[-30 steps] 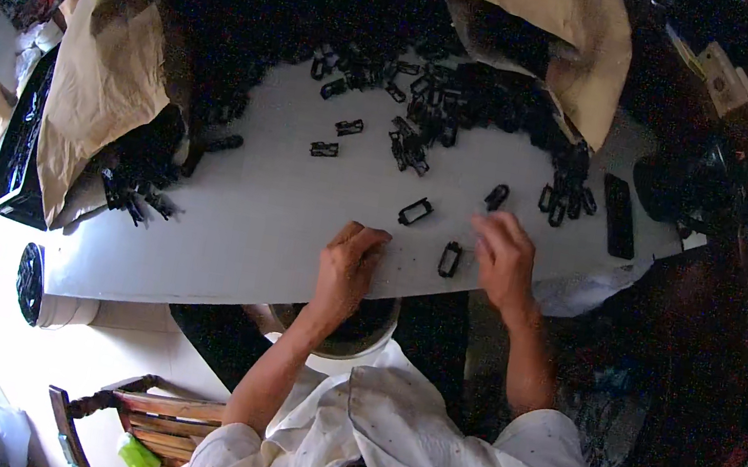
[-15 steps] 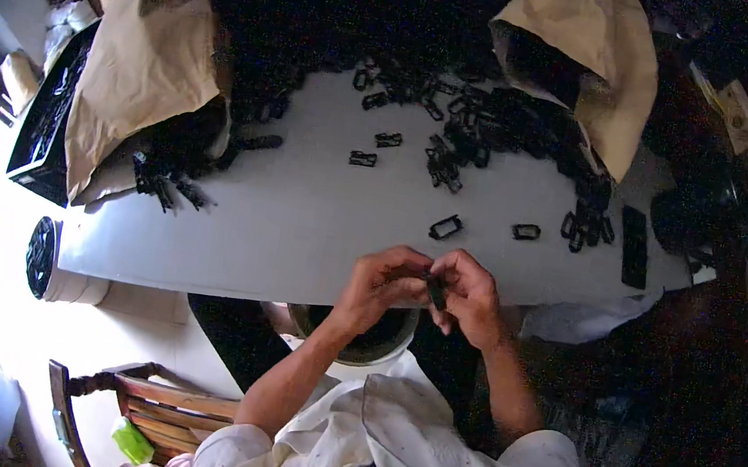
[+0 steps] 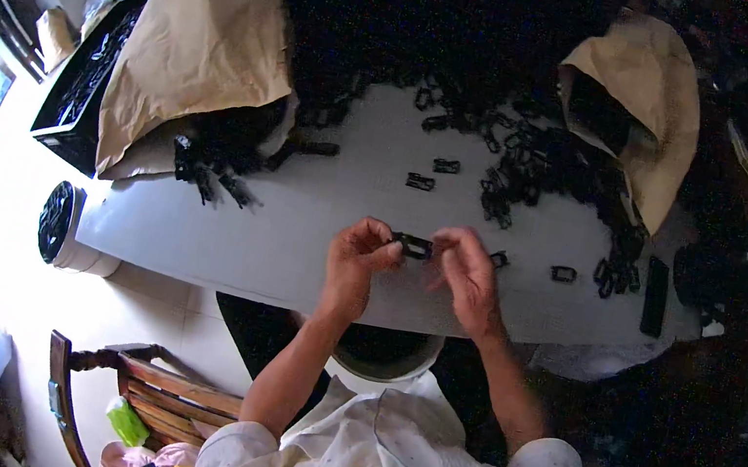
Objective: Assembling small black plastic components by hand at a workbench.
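In front of me, over the near part of the grey table [image 3: 290, 259], my left hand [image 3: 352, 268] pinches one end of a small black rectangular frame-like plastic part [image 3: 414, 247]. At the part's other end is my right hand [image 3: 469, 284], its fingers bent and blurred by motion, so whether they grip it is unclear. A similar black part [image 3: 498, 258] lies just beyond the right hand, partly hidden by it. Farther right rests another loose black frame [image 3: 563, 274]. Two more small black parts, one a dark oblong [image 3: 420, 182], lie toward the middle.
A dark heap of black parts [image 3: 529, 165] spreads across the far side. Open brown paper sacks stand left [image 3: 206, 57] and right [image 3: 650, 92]. A flat black strip [image 3: 654, 296] lies at the right edge. Below the table edge are a round bucket [image 3: 383, 370] and a wooden chair [image 3: 169, 392].
My hands have moved apart and slightly left, and the black part shows level between them instead of tilted. The whole view has shifted, with the table sliding right in it.
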A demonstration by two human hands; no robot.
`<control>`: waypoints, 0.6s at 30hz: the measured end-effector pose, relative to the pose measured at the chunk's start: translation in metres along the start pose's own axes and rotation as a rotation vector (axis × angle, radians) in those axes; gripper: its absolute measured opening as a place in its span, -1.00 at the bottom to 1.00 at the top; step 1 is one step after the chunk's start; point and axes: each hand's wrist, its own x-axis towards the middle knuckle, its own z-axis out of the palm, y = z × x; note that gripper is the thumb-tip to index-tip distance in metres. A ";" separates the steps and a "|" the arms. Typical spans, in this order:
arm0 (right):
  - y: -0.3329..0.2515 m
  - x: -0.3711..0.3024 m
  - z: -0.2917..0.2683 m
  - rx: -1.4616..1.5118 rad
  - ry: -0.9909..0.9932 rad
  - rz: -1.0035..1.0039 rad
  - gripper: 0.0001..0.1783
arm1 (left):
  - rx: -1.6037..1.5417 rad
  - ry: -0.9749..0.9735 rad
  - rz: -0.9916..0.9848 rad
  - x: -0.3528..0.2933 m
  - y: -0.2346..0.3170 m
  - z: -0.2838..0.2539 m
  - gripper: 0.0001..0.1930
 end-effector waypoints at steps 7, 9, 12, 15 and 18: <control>-0.004 0.029 0.011 -1.260 0.034 -0.700 -0.55 | 0.173 0.008 -0.004 0.014 0.016 -0.009 -0.92; -0.011 0.042 0.012 -1.269 0.125 -0.647 -0.61 | 0.268 -0.008 0.008 0.025 0.021 -0.021 -0.90; -0.015 0.080 -0.005 -1.315 0.252 -0.590 -0.63 | 1.154 0.188 0.537 0.054 0.028 -0.046 -0.85; -0.008 0.101 -0.021 -1.337 0.258 -0.551 -0.62 | 1.543 0.186 0.735 0.082 0.044 -0.067 -0.80; 0.006 0.111 -0.026 -1.357 0.227 -0.558 -0.62 | 1.740 0.182 0.477 0.099 0.037 -0.072 -0.79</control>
